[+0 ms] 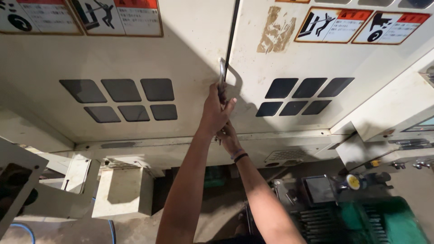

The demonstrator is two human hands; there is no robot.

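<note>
Fingers of the left hand (216, 110) are wrapped closed around the lower part of a metal handle (222, 74), thumb pointing toward the right. The right hand (228, 138) sits just below and partly behind the left, its fingers curled shut; what they grip is hidden, though they appear to close on the handle's lower end or a part next to it. A dark band circles the right wrist. The handle is a slim bar fixed upright at the edge of the left door (122, 63), right beside the dark seam that separates it from the right door (325, 54). Being rigid steel on a large sheet-metal panel, it likely moves stiffly and heavily; the bar's middle offers the surest hold. Both cream doors carry six dark rounded windows and warning labels with pictograms. Below stand a cream box (123, 192), green machinery (384, 221) and a dusty floor.
</note>
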